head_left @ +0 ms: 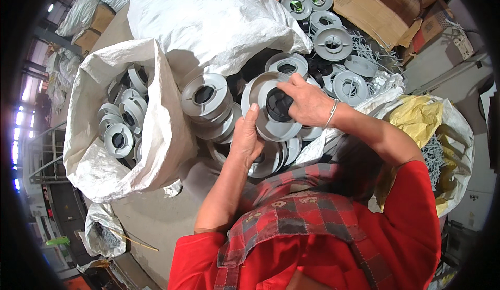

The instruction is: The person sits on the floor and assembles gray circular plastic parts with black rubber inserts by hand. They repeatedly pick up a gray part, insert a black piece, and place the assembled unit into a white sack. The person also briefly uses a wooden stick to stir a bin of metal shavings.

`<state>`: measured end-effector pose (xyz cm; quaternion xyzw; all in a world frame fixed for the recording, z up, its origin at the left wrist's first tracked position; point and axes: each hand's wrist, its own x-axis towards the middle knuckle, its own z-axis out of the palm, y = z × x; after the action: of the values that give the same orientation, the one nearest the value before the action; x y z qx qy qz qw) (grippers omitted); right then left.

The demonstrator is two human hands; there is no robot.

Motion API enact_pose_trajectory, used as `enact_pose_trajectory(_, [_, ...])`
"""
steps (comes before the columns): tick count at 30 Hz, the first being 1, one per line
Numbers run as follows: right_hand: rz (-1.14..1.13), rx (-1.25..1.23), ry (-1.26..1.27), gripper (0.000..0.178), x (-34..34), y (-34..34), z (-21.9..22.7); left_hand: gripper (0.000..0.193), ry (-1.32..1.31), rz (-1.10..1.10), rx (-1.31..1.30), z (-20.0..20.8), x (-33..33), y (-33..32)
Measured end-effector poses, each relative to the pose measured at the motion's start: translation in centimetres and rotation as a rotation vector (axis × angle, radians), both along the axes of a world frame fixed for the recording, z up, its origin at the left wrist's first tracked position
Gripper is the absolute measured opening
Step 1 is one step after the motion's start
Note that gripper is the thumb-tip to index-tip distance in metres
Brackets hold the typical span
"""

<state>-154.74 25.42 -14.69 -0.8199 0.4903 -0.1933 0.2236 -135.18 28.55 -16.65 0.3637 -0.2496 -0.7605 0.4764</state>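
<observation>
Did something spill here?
Maybe: thin grey rods lie in a loose tangle beside the grey discs, near the cardboard. That looks odd because similar pieces sit inside the yellow-lined sack at right. They could have been put there deliberately.

Left fisheye of a head-worn pair. From where I stand: looks steeply down over the wearer's checked apron (317, 214), facing outward. Left hand (246, 138) and right hand (311, 103) near, mid-view; big white sack (208, 22) farther, upper edge. Wide take, bowing rimward.
</observation>
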Motion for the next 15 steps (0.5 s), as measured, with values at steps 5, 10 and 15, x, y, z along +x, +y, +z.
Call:
enact_pose_trajectory(5, [0.083, 0.27, -0.005, 0.084, 0.9, 1.2, 3.7, 0.052, -0.103, 0.001, -0.026, 0.5, 0.6, 1.5])
enact_pose_trajectory(10, [0.26, 0.033, 0.178, 0.082, 1.4, 1.6, 3.2, 0.047, -0.019, 0.033, 0.124, 0.1, 1.0, 1.6])
enact_pose_trajectory(15, [0.48, -0.081, 0.312, 0.078, 1.3, 2.2, 3.6, 0.045, -0.155, -0.155, 0.113, 0.5, 2.6, 1.1])
